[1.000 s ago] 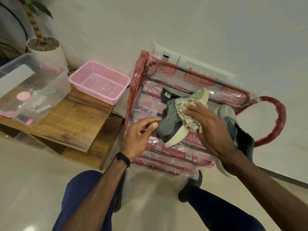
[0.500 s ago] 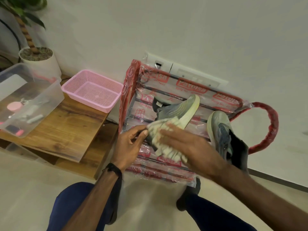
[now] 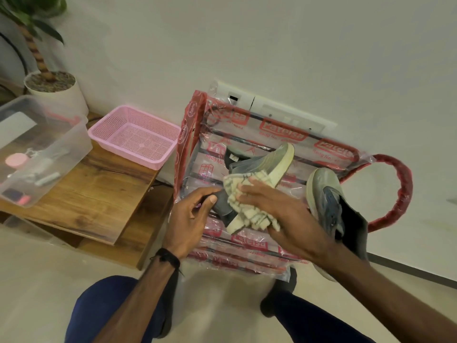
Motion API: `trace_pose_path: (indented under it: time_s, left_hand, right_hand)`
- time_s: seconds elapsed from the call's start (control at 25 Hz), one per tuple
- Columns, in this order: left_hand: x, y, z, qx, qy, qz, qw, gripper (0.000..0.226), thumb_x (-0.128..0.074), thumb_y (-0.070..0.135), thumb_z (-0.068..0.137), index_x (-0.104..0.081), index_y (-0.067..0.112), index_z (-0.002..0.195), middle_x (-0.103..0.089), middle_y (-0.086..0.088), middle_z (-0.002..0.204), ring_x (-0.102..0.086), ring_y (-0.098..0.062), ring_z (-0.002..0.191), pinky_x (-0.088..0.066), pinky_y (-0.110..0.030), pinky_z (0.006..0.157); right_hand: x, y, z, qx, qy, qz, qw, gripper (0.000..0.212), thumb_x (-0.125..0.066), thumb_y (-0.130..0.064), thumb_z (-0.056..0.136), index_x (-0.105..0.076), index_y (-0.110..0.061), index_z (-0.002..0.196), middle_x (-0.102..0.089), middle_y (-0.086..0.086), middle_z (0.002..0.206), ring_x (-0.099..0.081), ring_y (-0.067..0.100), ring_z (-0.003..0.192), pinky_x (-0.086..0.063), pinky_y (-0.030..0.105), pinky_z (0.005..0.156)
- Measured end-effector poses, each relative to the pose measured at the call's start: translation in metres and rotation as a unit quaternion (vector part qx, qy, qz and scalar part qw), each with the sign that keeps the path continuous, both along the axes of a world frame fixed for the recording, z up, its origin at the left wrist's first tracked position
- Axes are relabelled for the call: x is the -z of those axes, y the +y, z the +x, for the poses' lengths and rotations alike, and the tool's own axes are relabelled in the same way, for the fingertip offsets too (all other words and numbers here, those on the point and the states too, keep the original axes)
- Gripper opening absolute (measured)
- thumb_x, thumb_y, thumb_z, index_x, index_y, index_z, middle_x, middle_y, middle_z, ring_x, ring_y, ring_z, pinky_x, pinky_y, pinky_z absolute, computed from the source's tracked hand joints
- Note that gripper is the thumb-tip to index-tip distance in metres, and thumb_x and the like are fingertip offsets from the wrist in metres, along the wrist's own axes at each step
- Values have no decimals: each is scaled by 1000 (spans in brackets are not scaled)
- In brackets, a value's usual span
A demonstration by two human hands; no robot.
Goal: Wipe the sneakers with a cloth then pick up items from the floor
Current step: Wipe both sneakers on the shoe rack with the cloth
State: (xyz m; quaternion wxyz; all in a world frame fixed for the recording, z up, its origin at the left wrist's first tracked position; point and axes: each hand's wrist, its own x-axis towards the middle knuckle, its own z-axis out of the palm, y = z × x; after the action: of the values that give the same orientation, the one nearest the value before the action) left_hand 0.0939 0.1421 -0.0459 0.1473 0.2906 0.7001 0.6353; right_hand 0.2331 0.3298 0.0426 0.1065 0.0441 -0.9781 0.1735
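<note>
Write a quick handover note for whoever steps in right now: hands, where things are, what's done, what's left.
Left hand grips the heel of the first sneaker, steadying it on the plastic-wrapped rack.
Right hand presses the cloth against that sneaker's side, mid-wipe.
Second sneaker lies on the rack to the right, untouched by either hand.
Left to do: finish this shoe, wipe the other, then collect items from the floor; none are visible from here.

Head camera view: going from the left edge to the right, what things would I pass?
Clear plastic bin → pink basket → left hand → cloth → second sneaker → red handle loop.
</note>
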Motion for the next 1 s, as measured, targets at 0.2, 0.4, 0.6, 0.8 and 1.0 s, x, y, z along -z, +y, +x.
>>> trace_pose_path:
  time_s: [0.2,0.4,0.6,0.8,1.0]
  left_hand:
    - [-9,7,8,-13,14,11,1000,25,-56,33,99,-67,28,122,-67,14,121,-60,-3,118,-54,-32,96]
    - [-26,-7,-7,32,30,-1,999,24,-54,27,101,-65,25,121,-65,10,123,-60,-7,119,-56,-34,95]
    - [-30,-30,10,15,141,-84,986,29,-40,29,107,-50,33,134,-51,14,139,-47,3,129,-51,-34,103]
    - [-17,-6,36,19,386,-239,891,83,-39,73,92,-22,27,159,-10,-6,167,-3,-26,155,-14,-62,118]
    - [-4,-1,28,12,374,-231,898,80,-62,52,94,-24,25,159,-17,-10,165,-14,-31,153,-30,-68,111]
  right_hand:
    - [-12,45,-6,70,14,7,997,49,-62,-7,90,-59,-15,138,-54,1,147,-41,16,143,-36,49,116]
    - [-13,29,7,93,-2,-7,996,56,-68,-3,88,-58,-21,140,-51,-4,149,-37,13,146,-34,43,119]
    - [6,-15,33,91,19,29,995,60,-46,-5,86,-54,-19,143,-45,-2,154,-28,17,150,-36,50,116]
    - [7,-19,27,100,19,31,994,64,-48,-14,81,-52,-17,145,-43,0,156,-25,18,151,-33,49,119]
    - [7,8,20,99,30,109,989,63,-73,-19,87,-50,-20,146,-41,-1,157,-25,18,151,-35,52,117]
